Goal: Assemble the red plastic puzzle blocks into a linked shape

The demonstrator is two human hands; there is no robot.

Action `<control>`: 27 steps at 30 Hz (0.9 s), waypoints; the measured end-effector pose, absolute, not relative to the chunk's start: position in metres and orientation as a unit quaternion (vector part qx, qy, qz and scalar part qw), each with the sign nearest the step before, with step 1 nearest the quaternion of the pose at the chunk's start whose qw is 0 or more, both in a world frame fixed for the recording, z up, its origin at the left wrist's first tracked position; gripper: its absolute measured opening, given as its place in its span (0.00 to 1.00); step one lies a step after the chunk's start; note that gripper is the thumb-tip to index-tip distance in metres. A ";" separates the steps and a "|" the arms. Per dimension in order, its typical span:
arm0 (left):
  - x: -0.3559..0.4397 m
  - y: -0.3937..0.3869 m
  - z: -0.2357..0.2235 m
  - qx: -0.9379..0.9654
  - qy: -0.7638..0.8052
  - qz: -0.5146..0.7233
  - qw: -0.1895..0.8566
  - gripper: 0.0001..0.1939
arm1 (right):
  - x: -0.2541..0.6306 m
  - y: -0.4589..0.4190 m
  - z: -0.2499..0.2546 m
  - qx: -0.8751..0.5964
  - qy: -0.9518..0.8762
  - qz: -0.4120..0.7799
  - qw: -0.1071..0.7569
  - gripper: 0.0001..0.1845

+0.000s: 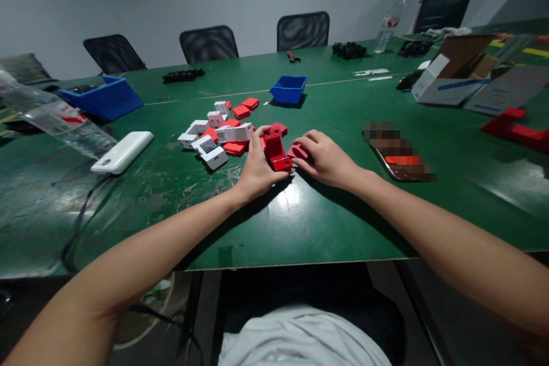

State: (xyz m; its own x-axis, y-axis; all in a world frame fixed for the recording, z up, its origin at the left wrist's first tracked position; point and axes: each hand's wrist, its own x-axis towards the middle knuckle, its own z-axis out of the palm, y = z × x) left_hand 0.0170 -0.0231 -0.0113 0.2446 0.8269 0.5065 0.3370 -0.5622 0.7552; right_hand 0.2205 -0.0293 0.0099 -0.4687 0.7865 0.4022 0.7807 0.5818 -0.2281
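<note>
My left hand [257, 166] is closed around a red plastic bracket [277, 150], a U-shaped piece with a hole in each end. The bracket is tilted, its hollow side facing me. Beside it, my right hand [323, 157] pinches a smaller flat red piece [299, 152] with curled fingers; part of that piece is hidden by the fingers. Just left of my left hand lies a loose pile of white plastic brackets [214, 157] and red plastic pieces [235, 148].
A small blue bin [288, 90] stands beyond my hands. Left are a white power bank [123, 152] with a cable, a lying water bottle [60, 120] and a larger blue bin [105, 100]. To the right lie a phone [392, 154], an open cardboard box [454, 77] and a red bracket [518, 130].
</note>
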 end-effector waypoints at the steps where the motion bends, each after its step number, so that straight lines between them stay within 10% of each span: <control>1: 0.016 -0.023 -0.011 0.753 0.384 0.466 0.260 0.51 | 0.221 -0.029 0.007 -0.463 -0.855 0.013 0.235 0.23; 9: 0.014 -0.022 -0.010 0.778 0.371 0.424 0.278 0.56 | 0.220 -0.026 0.003 -0.487 -0.822 0.107 0.275 0.25; 16: 0.013 -0.021 -0.011 0.795 0.384 0.395 0.254 0.54 | 0.216 -0.016 0.006 -0.533 -0.539 0.457 0.466 0.21; 27: 0.014 -0.020 -0.012 0.801 0.371 0.392 0.259 0.50 | 0.213 -0.030 0.024 -0.442 -0.394 0.660 0.462 0.15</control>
